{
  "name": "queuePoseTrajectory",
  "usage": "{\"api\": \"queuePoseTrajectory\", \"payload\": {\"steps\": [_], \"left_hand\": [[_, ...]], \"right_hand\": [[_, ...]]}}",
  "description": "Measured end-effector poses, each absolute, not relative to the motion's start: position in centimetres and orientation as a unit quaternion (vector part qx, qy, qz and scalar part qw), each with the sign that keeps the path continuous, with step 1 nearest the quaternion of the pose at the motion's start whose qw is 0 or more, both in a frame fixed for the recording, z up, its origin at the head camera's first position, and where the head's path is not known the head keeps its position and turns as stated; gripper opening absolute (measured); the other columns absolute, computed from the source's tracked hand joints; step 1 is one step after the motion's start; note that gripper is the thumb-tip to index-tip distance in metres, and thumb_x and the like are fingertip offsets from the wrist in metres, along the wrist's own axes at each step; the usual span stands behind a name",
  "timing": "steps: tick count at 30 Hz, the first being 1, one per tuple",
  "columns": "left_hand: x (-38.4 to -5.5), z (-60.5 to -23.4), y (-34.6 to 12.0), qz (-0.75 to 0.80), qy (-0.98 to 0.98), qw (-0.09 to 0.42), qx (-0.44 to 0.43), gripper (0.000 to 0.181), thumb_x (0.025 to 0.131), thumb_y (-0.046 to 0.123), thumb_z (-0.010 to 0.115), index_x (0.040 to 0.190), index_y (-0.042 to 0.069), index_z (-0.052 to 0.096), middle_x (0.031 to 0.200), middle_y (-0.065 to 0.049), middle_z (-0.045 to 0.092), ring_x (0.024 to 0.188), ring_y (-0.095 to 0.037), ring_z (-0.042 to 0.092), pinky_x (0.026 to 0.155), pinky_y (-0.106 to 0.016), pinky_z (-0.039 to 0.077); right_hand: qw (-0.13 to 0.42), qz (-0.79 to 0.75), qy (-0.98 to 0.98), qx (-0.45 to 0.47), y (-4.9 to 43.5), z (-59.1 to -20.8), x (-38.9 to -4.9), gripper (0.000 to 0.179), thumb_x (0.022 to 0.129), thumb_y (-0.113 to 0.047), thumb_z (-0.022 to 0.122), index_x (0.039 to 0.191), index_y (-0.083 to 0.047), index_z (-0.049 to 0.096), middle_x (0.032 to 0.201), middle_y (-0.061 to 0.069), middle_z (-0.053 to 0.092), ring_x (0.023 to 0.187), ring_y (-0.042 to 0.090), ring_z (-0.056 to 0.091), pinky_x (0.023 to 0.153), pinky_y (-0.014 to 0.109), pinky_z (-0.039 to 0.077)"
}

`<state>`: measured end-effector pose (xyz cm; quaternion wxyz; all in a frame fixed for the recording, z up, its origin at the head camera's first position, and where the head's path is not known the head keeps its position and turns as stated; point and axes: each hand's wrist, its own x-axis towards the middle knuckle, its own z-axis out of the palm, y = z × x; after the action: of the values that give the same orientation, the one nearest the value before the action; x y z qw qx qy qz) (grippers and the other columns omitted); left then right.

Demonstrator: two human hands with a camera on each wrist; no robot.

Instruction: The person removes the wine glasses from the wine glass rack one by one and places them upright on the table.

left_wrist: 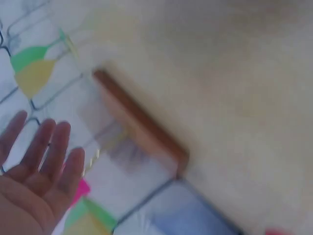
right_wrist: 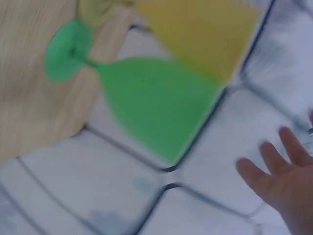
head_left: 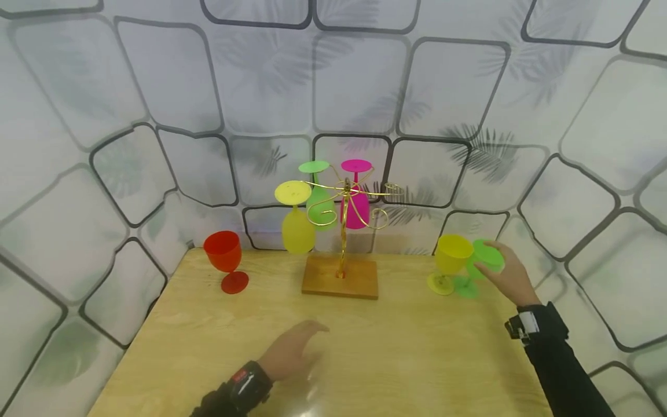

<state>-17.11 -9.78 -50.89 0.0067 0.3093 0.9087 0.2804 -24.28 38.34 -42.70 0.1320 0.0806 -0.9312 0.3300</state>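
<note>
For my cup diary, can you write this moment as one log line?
right hand: beside standing green goblet | left hand: empty, over table | rack: three goblets hanging upside down

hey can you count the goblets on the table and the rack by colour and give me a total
Red: 1, standing red goblet
Yellow: 2, hanging yellow goblet and standing yellow goblet
Green: 2, hanging green goblet and standing green goblet
Pink: 1, hanging pink goblet
Total: 6
</note>
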Motion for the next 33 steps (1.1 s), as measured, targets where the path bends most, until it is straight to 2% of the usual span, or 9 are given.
{"api": "queuePoseTrajectory", "payload": {"steps": [3,6,11,15,21,27,33], "left_hand": [[-19.5,-47.6,-12.1,0.257,0.926,-0.036,0.273,0.049,0.086,0.027,0.065,0.130,0.012,0.050,0.130,-0.009,0.056,0.117,-0.027,0.056,0.096,-0.047,0.049],[-22.3,-43.3,-14.3,0.241,0.942,-0.040,0.230,0.057,0.090,0.035,0.060,0.137,0.010,0.043,0.136,-0.015,0.051,0.116,-0.033,0.056,0.092,-0.050,0.050],[-27.0,-36.5,-16.3,0.279,0.943,-0.009,0.180,0.074,0.090,0.043,0.058,0.146,0.008,0.026,0.143,-0.021,0.041,0.123,-0.039,0.049,0.096,-0.054,0.046],[-30.0,-33.1,-16.2,0.309,0.938,-0.028,0.154,0.083,0.087,0.041,0.064,0.148,0.007,0.019,0.147,-0.023,0.035,0.129,-0.040,0.042,0.101,-0.056,0.041],[-33.5,-31.2,-13.9,0.300,0.937,-0.086,0.160,0.091,0.080,0.042,0.070,0.148,0.004,0.022,0.147,-0.022,0.036,0.133,-0.038,0.037,0.109,-0.053,0.035],[-34.3,-31.0,-12.1,0.305,0.936,-0.099,0.149,0.091,0.076,0.039,0.074,0.146,0.005,0.027,0.144,-0.021,0.040,0.130,-0.035,0.042,0.107,-0.049,0.039],[-34.5,-30.3,-11.4,0.332,0.929,-0.096,0.132,0.090,0.077,0.037,0.074,0.146,0.008,0.024,0.140,-0.021,0.046,0.121,-0.034,0.052,0.100,-0.045,0.045]], "right_hand": [[0.087,0.302,-0.939,0.142,35.1,-43.0,-21.1,0.048,0.092,-0.021,0.060,0.132,0.003,0.046,0.132,0.030,0.048,0.120,0.050,0.043,0.094,0.065,0.039],[0.043,0.290,-0.936,0.193,31.9,-44.4,-18.4,0.038,0.092,-0.021,0.060,0.124,-0.002,0.056,0.124,0.019,0.060,0.113,0.040,0.054,0.091,0.057,0.046],[0.005,0.294,-0.924,0.244,26.5,-47.0,-16.4,0.032,0.092,-0.026,0.058,0.119,-0.008,0.060,0.119,0.007,0.064,0.109,0.030,0.060,0.091,0.046,0.050],[-0.022,0.309,-0.907,0.285,22.4,-48.5,-15.9,0.029,0.093,-0.025,0.057,0.117,-0.009,0.060,0.118,0.007,0.065,0.109,0.027,0.061,0.092,0.044,0.051],[-0.082,0.325,-0.883,0.329,17.8,-49.4,-15.1,0.029,0.094,-0.026,0.055,0.118,-0.009,0.060,0.120,0.006,0.064,0.114,0.028,0.059,0.097,0.046,0.048],[-0.070,0.332,-0.868,0.362,15.5,-49.4,-14.6,0.026,0.094,-0.020,0.055,0.116,-0.008,0.061,0.117,0.005,0.066,0.112,0.025,0.061,0.096,0.041,0.050],[-0.082,0.334,-0.867,0.361,15.3,-49.5,-14.7,0.027,0.095,-0.023,0.054,0.116,-0.008,0.061,0.115,0.003,0.066,0.108,0.019,0.062,0.095,0.037,0.051]]}}
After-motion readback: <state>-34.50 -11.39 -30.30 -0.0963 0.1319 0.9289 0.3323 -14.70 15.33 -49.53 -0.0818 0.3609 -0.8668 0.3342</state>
